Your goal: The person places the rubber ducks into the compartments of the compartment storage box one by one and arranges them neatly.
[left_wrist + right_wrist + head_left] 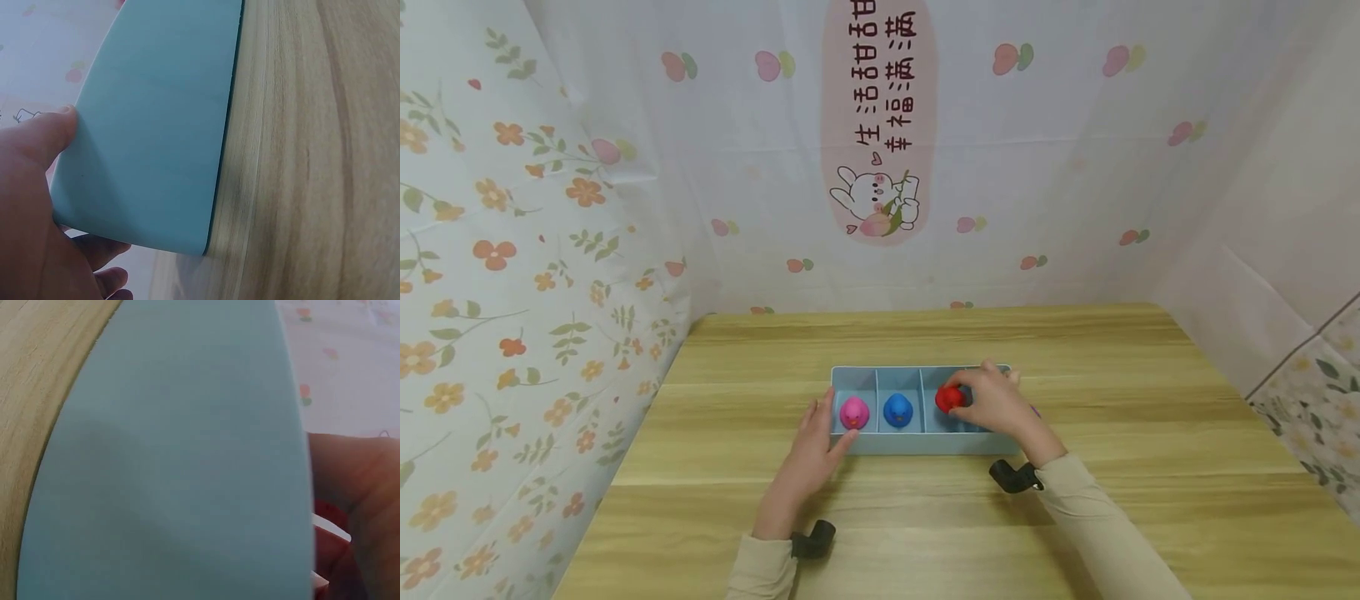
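A light blue divided box point(925, 444) lies lengthwise on the table. A pink rubber duck point(853, 414) sits in its leftmost compartment, and a blue rubber duck point(898, 412) in the compartment beside it. My left hand point(811, 446) grips the box's left end; in the left wrist view its thumb point(59, 128) is at the rim and its fingers bend around the end. My right hand point(996, 400) pinches a red rubber duck point(950, 399) in the third compartment. That hand hides most of the rightmost compartment. In the right wrist view the box wall point(175, 450) covers much of the hand.
A small purple thing point(1036, 411) peeks out right of the right hand, mostly hidden. The wood-grain table point(760, 358) meets a printed curtain point(737, 150) at the back. Flowered cloth point(497, 275) hangs on the left.
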Action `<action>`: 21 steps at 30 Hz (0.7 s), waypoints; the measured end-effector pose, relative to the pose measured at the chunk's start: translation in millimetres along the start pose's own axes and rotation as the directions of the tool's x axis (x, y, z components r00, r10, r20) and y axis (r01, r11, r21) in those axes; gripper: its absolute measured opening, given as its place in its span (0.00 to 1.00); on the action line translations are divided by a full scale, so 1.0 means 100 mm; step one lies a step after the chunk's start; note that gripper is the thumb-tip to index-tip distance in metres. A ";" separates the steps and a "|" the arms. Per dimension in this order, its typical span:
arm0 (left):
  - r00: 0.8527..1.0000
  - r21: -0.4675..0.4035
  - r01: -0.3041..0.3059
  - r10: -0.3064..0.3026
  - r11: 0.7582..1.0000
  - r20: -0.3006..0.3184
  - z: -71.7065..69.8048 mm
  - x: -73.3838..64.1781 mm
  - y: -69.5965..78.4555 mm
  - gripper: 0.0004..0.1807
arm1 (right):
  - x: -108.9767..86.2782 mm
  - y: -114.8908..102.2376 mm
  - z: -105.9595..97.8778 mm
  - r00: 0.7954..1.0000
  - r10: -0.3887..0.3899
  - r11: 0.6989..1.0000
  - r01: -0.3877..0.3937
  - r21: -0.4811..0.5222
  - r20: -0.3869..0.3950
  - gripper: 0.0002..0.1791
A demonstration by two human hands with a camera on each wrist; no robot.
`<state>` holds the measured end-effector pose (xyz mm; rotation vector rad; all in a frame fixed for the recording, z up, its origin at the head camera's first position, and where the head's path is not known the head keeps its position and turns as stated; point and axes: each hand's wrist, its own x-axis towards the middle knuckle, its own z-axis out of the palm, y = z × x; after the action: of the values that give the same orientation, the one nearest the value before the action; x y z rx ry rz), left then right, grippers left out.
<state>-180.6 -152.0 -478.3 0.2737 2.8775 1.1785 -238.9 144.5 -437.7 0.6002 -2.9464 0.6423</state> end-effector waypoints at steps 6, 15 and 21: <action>1.000 -0.001 -0.005 0.005 1.000 -0.004 0.00 0.00 -0.01 0.43 | 0.02 -0.05 0.07 1.000 0.020 0.998 -0.018 -0.068 0.019 0.19; 1.000 0.000 -0.015 0.015 1.000 -0.008 0.00 0.00 -0.02 0.43 | 0.07 -0.11 0.15 0.997 0.058 0.989 -0.052 -0.137 0.044 0.19; 1.000 -0.010 0.011 -0.011 1.000 0.006 0.00 -0.01 0.00 0.44 | 0.08 -0.13 0.18 0.995 0.078 0.987 -0.068 -0.144 0.067 0.19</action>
<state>-179.3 -152.4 -478.1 0.2600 2.8635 1.1881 -241.2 123.4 -447.5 0.5150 -3.0609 0.4205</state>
